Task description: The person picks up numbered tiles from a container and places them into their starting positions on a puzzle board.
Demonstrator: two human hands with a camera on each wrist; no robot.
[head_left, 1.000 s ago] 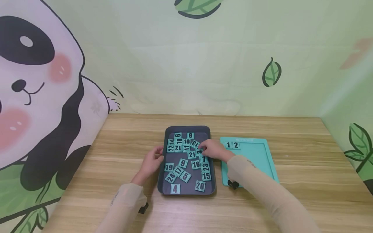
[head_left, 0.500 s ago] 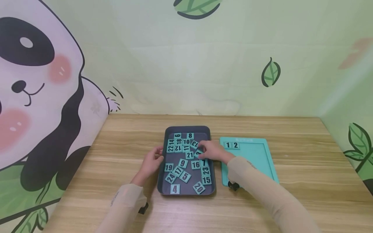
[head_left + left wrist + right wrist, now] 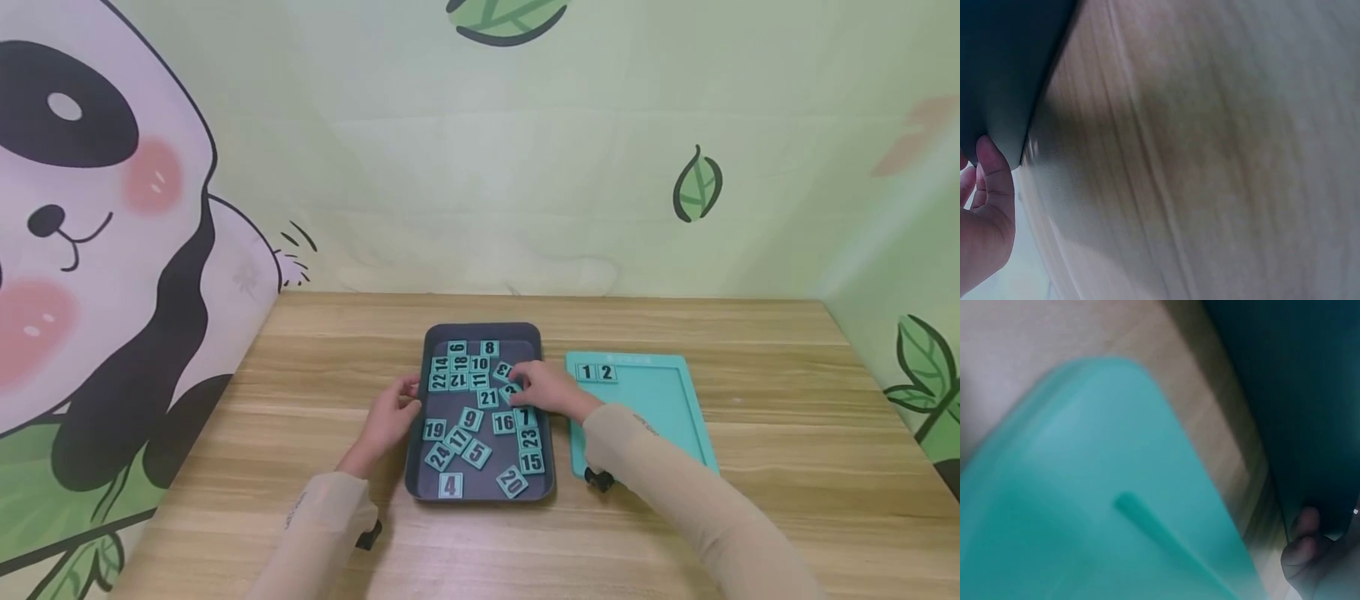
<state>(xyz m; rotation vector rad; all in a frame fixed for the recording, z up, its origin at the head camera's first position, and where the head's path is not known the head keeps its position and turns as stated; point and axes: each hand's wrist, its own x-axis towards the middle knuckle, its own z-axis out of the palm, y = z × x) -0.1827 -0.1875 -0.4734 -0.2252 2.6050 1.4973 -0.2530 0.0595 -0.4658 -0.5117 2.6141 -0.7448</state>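
A dark grey tray (image 3: 465,467) holds several loose turquoise number tiles, turned various ways. My right hand (image 3: 551,387) reaches over its right wall and pinches the number 3 tile (image 3: 507,392), whose digit is partly covered. The number 13 tile (image 3: 502,372) lies close to those fingertips. At the tray's left side, my left hand (image 3: 387,417) touches the outer wall; the left wrist view has the thumb (image 3: 995,169) against it. To the right lies a turquoise frame board (image 3: 667,408), with tiles 1 (image 3: 587,372) and 2 (image 3: 607,372) at its upper left.
Both things lie on a wood-grain table (image 3: 337,333), the board a small gap from the tray. Behind the table stands a printed backdrop (image 3: 480,208) with a panda and leaves. My right forearm (image 3: 675,483) crosses the board's lower left part.
Under my right fingers the number 3 tile has shifted slightly left and turned. Tiles 21, 7, 23, 15 and 20 have shifted a little. The left hand stays at the tray's side.
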